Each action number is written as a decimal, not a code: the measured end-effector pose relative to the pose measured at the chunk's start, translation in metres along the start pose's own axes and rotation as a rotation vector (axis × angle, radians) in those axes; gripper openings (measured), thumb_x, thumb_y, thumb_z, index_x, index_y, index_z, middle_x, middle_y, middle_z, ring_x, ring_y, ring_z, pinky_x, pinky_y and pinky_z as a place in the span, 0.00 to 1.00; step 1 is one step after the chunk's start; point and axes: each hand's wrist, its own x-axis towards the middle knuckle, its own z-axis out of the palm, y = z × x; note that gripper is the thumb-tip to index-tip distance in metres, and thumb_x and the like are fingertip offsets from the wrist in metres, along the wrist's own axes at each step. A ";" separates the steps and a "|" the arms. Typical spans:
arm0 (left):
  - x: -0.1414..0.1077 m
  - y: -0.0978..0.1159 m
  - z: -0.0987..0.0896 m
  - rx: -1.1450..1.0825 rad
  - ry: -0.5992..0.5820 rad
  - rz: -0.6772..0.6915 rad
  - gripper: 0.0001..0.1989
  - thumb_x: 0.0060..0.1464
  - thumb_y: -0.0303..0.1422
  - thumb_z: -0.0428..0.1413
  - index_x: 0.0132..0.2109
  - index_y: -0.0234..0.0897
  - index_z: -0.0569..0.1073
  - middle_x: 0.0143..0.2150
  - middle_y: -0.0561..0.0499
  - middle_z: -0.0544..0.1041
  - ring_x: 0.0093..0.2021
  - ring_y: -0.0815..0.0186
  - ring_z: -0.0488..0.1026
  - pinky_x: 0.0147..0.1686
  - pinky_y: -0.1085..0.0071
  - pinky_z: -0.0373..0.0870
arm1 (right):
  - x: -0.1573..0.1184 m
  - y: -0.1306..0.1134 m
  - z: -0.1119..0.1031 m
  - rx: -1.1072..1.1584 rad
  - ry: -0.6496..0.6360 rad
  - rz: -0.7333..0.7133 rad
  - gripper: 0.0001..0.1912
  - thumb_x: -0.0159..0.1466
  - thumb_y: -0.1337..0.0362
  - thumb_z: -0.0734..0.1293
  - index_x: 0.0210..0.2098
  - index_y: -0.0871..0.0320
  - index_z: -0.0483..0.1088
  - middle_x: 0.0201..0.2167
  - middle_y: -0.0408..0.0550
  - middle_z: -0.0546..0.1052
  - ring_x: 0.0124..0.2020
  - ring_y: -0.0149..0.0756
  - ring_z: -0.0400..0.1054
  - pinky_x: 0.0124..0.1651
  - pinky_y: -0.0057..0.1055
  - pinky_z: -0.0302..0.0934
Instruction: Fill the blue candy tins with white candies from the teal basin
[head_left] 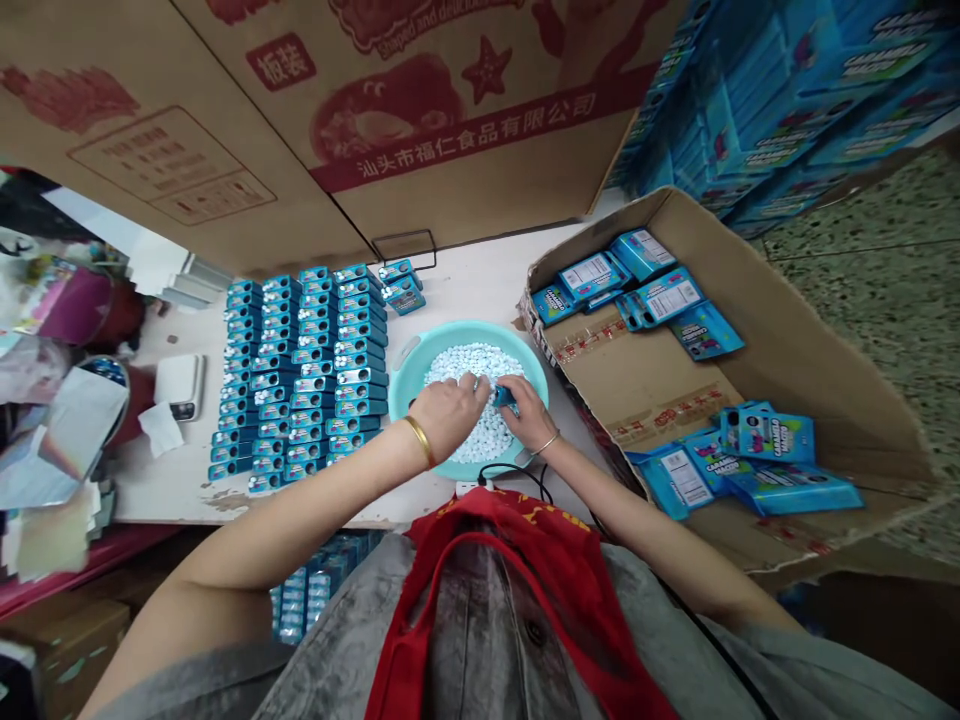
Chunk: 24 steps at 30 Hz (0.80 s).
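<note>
A round turquoise basin (409,372) full of small white pieces (487,433) sits on the table in front of me. My right hand (529,412) holds a small blue box (503,397) over the basin, its fingers wrapped round one end. Just left of it, my left hand (450,415) is over the white pieces with its fingers bent together near the box; what they hold, if anything, is too small to tell. Left of the basin, blue boxes with round holes (315,368) stand in four long rows, with a few more boxes (403,295) behind.
An open cardboard box (780,330) with blue packs (709,465) stands at the right. Large printed cartons (480,190) rise behind the table. Stacked blue packs (750,110) fill the back right. A white scale (178,385) lies at the left. A black cable (517,468) runs below the basin.
</note>
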 end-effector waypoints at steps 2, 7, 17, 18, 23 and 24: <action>-0.006 0.006 -0.009 0.044 0.006 -0.012 0.22 0.63 0.22 0.39 0.62 0.30 0.60 0.48 0.36 0.71 0.45 0.56 0.75 0.40 0.61 0.72 | -0.001 -0.002 0.000 0.026 -0.002 0.016 0.20 0.59 0.72 0.61 0.50 0.53 0.64 0.47 0.54 0.72 0.52 0.46 0.66 0.59 0.52 0.61; -0.010 -0.031 -0.008 -0.057 0.053 0.022 0.12 0.61 0.28 0.49 0.51 0.34 0.68 0.46 0.43 0.71 0.42 0.60 0.74 0.41 0.66 0.71 | -0.002 -0.008 -0.002 0.142 0.025 0.083 0.15 0.62 0.66 0.63 0.49 0.54 0.64 0.45 0.52 0.73 0.49 0.44 0.69 0.53 0.44 0.65; 0.035 -0.078 0.047 -0.517 0.296 0.306 0.12 0.61 0.42 0.51 0.47 0.41 0.68 0.42 0.48 0.72 0.42 0.62 0.70 0.43 0.67 0.69 | 0.022 -0.028 -0.045 0.059 -0.011 0.099 0.21 0.63 0.57 0.66 0.53 0.55 0.64 0.50 0.53 0.74 0.52 0.42 0.69 0.55 0.40 0.66; 0.037 -0.084 0.043 -0.527 0.348 0.288 0.13 0.61 0.43 0.51 0.47 0.41 0.68 0.43 0.48 0.72 0.42 0.62 0.70 0.43 0.66 0.69 | 0.023 -0.026 -0.070 -0.023 0.030 0.141 0.22 0.63 0.58 0.66 0.55 0.55 0.63 0.52 0.54 0.73 0.54 0.43 0.68 0.57 0.42 0.65; 0.050 -0.134 0.033 -0.462 0.625 0.037 0.15 0.57 0.44 0.55 0.44 0.38 0.69 0.39 0.48 0.71 0.39 0.61 0.68 0.40 0.65 0.68 | -0.017 0.004 -0.231 -0.523 0.075 0.418 0.19 0.56 0.60 0.65 0.47 0.55 0.70 0.47 0.61 0.75 0.54 0.54 0.67 0.58 0.59 0.59; 0.054 -0.146 0.036 -0.441 0.663 -0.015 0.14 0.56 0.43 0.56 0.43 0.37 0.69 0.39 0.47 0.71 0.39 0.61 0.68 0.41 0.65 0.68 | -0.035 0.023 -0.257 -0.529 0.060 0.433 0.21 0.51 0.59 0.67 0.44 0.56 0.71 0.46 0.64 0.75 0.55 0.61 0.66 0.57 0.65 0.57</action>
